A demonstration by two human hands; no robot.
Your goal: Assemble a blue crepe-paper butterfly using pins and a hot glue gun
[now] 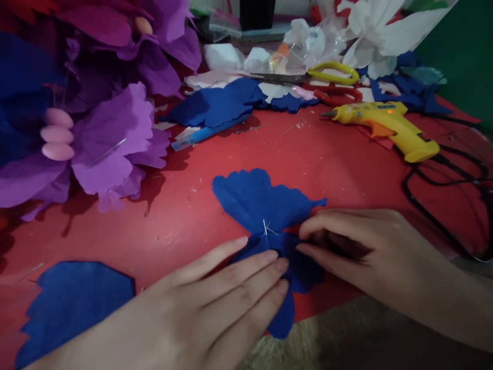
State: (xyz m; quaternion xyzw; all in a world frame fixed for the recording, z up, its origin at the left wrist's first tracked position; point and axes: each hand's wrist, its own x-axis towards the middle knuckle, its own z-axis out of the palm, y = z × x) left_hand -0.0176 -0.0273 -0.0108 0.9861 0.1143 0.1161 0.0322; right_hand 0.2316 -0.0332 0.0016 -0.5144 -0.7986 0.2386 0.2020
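Observation:
A blue butterfly cutout [258,198], of paper or felt, lies on the red tabletop with scalloped wing edges. Thin, shiny pale strands cross at its middle. My left hand [219,298] rests flat over the lower wings, fingers stretched out, covering part of them. At the right edge of the lower wing, my right hand [365,252] pinches the blue material between thumb and forefinger. Partly behind my left forearm is another blue cutout piece [77,303], straight-edged on top and jagged at the left.
A yellow glue gun [389,128] lies at right, its black cord [410,190] looping beside it. Scissors with yellow and red handles [333,74], blue scraps [219,103] and a blue pen [210,132] lie behind. Purple butterflies [115,139] crowd the left; a white one [373,36] stands back right.

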